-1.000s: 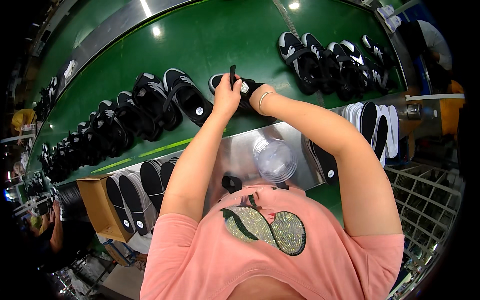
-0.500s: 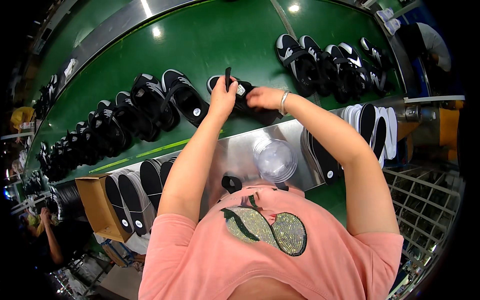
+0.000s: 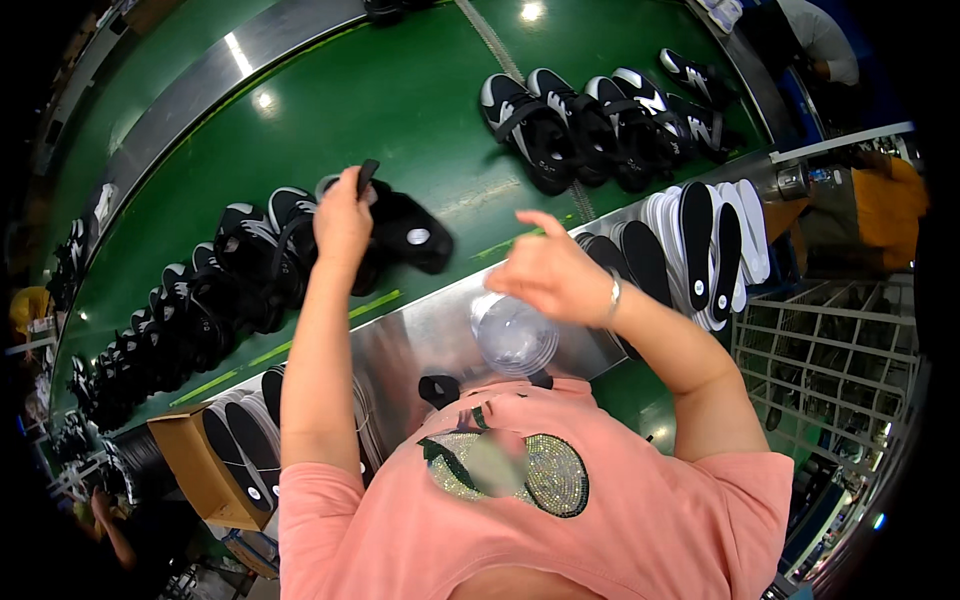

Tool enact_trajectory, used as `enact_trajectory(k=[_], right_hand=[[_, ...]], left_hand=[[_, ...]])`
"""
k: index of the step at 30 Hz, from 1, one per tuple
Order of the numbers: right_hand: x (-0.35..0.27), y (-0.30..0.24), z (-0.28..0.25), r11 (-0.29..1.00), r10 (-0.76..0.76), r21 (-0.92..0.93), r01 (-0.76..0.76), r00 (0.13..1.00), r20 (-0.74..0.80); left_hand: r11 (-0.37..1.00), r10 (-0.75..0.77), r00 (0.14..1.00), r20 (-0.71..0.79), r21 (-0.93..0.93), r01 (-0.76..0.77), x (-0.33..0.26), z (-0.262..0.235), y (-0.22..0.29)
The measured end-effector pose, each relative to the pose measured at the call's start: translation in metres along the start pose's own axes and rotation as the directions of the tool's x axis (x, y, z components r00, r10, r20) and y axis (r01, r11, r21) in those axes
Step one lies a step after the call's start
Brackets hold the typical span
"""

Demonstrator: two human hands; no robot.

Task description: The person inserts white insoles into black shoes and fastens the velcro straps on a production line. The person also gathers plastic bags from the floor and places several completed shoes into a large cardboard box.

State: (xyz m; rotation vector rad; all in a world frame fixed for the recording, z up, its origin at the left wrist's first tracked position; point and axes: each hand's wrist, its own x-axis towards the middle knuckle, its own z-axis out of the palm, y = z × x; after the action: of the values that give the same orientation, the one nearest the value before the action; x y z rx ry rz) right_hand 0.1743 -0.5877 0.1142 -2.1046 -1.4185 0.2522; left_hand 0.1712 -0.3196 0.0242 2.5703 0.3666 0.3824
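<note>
My left hand (image 3: 343, 222) grips a black shoe (image 3: 402, 218) at its black strap, over the green surface. The shoe is slightly blurred, and a white round sticker shows inside its heel. My right hand (image 3: 550, 272) is off the shoe, above the metal ledge, with the index finger stretched out and the other fingers bent. Just below that hand is a round stack of clear plastic (image 3: 512, 335). I see nothing held in the right hand, though its palm is hidden.
Black and grey shoes (image 3: 240, 250) line the left, with more shoes (image 3: 530, 135) at the far right. Black and white insoles (image 3: 695, 245) stand along the ledge. A cardboard box (image 3: 185, 465) with insoles is at the near left, a wire rack (image 3: 820, 350) at the right.
My left hand has moved left with the shoe, and the sticker inside it now shows. My right hand has left the shoe and come nearer, over the ledge. The shoe rows appear shifted left.
</note>
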Motion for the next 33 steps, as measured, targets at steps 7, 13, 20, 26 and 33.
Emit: enact_trajectory(k=[7,13,20,26,33], right_hand=[[-0.056,-0.02,0.012,0.897,0.12,-0.442,-0.004,0.965,0.235],[-0.03,0.086,-0.021,0.801,0.384,-0.347,-0.488,0.863,-0.327],[-0.01,0.168,-0.005,0.589,0.707,-0.395,-0.705,0.686,-0.17],[0.001,0.089,0.035,0.752,0.561,-0.379,-0.539,0.826,-0.061],[-0.045,0.066,0.013,0.825,0.395,-0.305,-0.476,0.872,-0.29]], left_hand=[[0.91,0.413,0.877,-0.244,0.082,-0.406,-0.024,0.0,0.049],[0.959,0.253,0.964,0.078,0.11,-0.261,-0.073,0.024,0.042],[0.933,0.309,0.947,-0.081,0.221,-0.286,-0.056,0.019,0.064],[0.961,0.067,0.993,0.1,-0.274,-0.038,-0.039,0.068,0.087],[0.96,0.277,0.96,-0.045,-0.034,-0.278,-0.022,0.091,0.094]])
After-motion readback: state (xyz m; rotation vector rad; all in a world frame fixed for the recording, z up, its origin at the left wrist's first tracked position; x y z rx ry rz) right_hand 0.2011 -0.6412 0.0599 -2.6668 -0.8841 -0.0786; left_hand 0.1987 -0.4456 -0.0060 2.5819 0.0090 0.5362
